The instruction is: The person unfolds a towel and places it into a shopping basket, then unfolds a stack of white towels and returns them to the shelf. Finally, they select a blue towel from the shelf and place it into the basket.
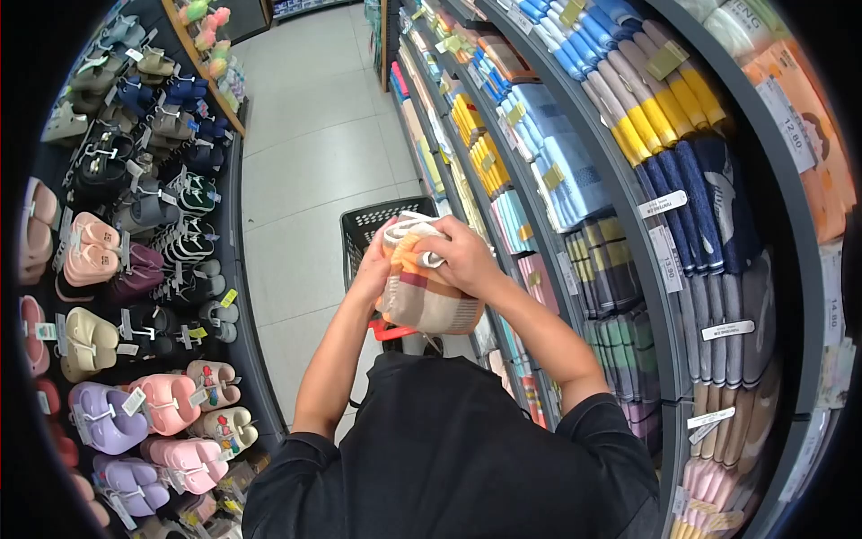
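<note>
I hold a plaid drawstring pouch [415,301] in beige, orange and maroon in front of my chest, its top gathered and a white cord showing. My left hand [371,265] is closed round the pouch's left side, near the top. On the other side, my right hand [465,259] grips the gathered opening with bent fingers. Some of the fingertips are hidden behind cloth. Below and beyond the pouch is a black shopping basket [357,220] with a red handle [390,331], partly covered by my hands and the pouch.
Shelves on the right carry folded towels [561,171], including grey-and-yellow ones [646,99] and dark blue ones [691,207], with price tags along the edges. To the left hangs a rack of slippers and clogs [108,418]. A tiled aisle floor [301,180] runs ahead between them.
</note>
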Action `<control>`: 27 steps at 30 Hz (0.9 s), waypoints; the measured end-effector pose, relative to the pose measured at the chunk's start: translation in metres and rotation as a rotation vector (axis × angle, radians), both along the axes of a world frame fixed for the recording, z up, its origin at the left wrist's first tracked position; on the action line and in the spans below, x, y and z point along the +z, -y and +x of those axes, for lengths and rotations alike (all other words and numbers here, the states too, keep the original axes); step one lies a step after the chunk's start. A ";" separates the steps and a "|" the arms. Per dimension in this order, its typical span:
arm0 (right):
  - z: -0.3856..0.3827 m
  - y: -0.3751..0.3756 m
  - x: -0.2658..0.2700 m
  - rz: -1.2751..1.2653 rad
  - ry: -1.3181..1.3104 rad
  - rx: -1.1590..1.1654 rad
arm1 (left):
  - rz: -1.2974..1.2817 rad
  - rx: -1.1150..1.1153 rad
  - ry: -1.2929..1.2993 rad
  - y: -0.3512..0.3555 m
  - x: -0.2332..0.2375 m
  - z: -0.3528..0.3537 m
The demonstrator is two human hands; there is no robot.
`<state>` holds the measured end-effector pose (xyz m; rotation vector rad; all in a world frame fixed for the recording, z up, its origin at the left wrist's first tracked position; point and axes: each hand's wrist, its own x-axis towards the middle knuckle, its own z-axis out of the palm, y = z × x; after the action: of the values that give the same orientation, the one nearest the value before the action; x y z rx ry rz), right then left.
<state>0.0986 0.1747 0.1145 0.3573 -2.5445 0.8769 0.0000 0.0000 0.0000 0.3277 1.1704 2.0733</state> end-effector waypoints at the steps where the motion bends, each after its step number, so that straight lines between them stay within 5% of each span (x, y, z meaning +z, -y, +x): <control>1: 0.000 0.003 0.002 -0.034 -0.028 -0.014 | 0.018 0.042 0.001 0.003 0.008 0.000; 6: 0.019 -0.006 0.001 -0.096 -0.165 0.025 | -0.009 0.331 -0.041 0.003 0.026 0.007; 16: 0.030 -0.015 -0.003 -0.127 0.003 0.075 | -0.048 0.352 -0.142 0.018 0.029 -0.010; 19: 0.038 -0.013 0.007 -0.237 0.121 0.066 | 0.072 0.374 0.004 0.020 0.029 -0.013; 25: 0.027 -0.015 0.008 -0.317 0.168 0.015 | -0.402 0.000 -0.906 -0.002 0.042 0.014; 27: 0.024 -0.015 0.006 -0.249 0.169 -0.023 | -0.023 -0.159 0.181 -0.018 0.007 0.020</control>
<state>0.1226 0.1901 0.1202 0.1836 -2.5424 1.2460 0.0197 0.0183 0.0070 0.2095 1.0255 1.9068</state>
